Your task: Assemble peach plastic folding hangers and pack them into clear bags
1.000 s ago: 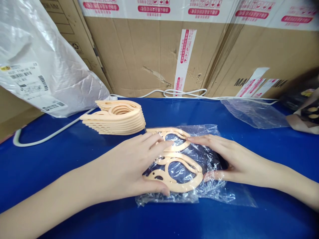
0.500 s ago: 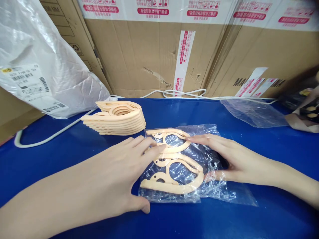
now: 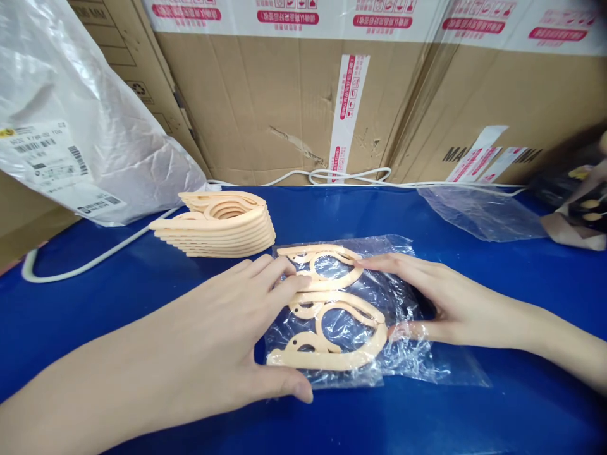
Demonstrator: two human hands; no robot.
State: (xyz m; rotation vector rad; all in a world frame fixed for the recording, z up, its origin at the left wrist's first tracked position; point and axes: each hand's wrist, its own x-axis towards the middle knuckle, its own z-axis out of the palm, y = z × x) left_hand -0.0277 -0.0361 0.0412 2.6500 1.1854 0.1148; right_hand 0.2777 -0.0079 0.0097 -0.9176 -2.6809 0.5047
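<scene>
Two cream folding hangers (image 3: 351,361), folded up, lie one above the other on or inside a clear plastic bag (image 3: 403,373) on the blue table; which of the two is hard to tell. My left hand (image 3: 222,335) spreads over their left side, fingertips on the upper hanger and thumb stretched along the lower edge. From the right, my right hand (image 3: 436,303) touches them, forefinger at the upper hanger's end and thumb at the lower one's, held well apart. Behind my left hand stands a stack of folded hangers (image 3: 215,230).
A white cable (image 3: 279,180) runs along the back of the table (image 3: 351,423). Large cardboard boxes (image 3: 246,107) wall off the rear. A grey-white plastic parcel (image 3: 109,133) leans at the left. Another clear plastic bag (image 3: 484,215) lies at the back right, near a dark bundle (image 3: 554,183).
My left thumb has moved right, along the lower hanger's near edge. My right hand and the hangers have hardly moved; the view has shifted slightly.
</scene>
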